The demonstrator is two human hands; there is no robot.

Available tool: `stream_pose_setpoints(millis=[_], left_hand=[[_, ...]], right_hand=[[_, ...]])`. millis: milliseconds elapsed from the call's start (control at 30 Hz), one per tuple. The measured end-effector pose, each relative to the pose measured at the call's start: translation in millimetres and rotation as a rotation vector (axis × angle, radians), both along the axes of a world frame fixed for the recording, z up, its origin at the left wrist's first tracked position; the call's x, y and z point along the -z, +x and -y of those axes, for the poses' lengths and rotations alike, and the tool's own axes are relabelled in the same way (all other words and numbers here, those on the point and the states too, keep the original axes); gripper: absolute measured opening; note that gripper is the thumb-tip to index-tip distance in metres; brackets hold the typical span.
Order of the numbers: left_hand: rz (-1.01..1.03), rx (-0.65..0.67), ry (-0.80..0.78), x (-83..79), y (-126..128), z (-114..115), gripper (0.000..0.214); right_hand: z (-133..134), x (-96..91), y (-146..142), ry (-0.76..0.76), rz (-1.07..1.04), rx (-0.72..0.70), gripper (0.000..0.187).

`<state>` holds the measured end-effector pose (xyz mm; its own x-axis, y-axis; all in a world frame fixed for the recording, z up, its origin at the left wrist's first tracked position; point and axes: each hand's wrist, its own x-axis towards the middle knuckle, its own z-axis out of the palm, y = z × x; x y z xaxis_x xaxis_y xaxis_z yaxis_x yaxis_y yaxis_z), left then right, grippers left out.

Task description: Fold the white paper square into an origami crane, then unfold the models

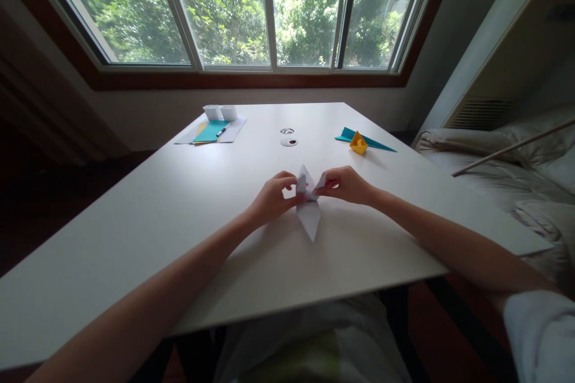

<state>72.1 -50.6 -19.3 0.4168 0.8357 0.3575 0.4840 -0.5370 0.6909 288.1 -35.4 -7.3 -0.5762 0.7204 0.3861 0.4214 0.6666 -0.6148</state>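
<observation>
A white folded paper piece [309,215] with pointed ends lies near the front of the white table, one point toward me and one away. My left hand [275,196] pinches its left flap between thumb and fingers. On the opposite side, my right hand [345,184] grips the raised right flap with thumb and forefinger. Small red marks show on the paper's middle, partly hidden by the fingers.
Across the white table [148,221], a yellow paper boat [358,143] sits by a blue paper plane [377,143]. Two round pieces, one a disc [288,142], lie mid-table. At back left are coloured sheets [211,131], a pen [221,131] and white paper boxes [229,112].
</observation>
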Motion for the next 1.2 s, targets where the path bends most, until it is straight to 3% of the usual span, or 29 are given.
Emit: stream_pose_setpoints(millis=[67,167,233,300,367,500,667,767,933,1200], left_hand=[[0.101,-0.148,-0.061,-2.7,0,2,0.040],[0.244,-0.265,-0.413,-10.0,4,8,0.051],[0.298,-0.185,-0.660,-14.3,7,13,0.051],[0.362,-0.076,-0.784,-16.1,10,17,0.047],[0.416,-0.036,-0.815,-15.7,11,19,0.041],[0.425,-0.086,-0.821,-14.4,9,18,0.034],[0.368,-0.073,-0.818,-15.2,8,19,0.029],[0.348,-0.029,-0.832,-13.2,9,19,0.029],[0.348,-0.020,-0.858,-10.7,7,18,0.031],[0.391,0.007,-0.919,-12.2,7,18,0.030]], right_hand=[[0,-2.3,0,0.087,-0.008,0.046,0.023],[3,-5.0,-1,0.206,-0.021,0.118,0.024],[7,-6.0,-4,0.225,-0.043,0.155,0.024],[10,-6.9,-7,0.190,-0.079,0.164,0.024],[11,-8.0,-7,0.093,-0.100,0.094,0.025],[-1,-8.7,2,-0.162,-0.161,-0.054,0.033],[-17,-5.7,8,-0.405,-0.416,0.193,0.039],[-20,-3.8,4,-0.624,-0.477,0.248,0.035],[-25,-1.6,7,-0.869,-0.602,0.319,0.028],[-36,3.2,15,-1.014,-0.690,0.338,0.021]])
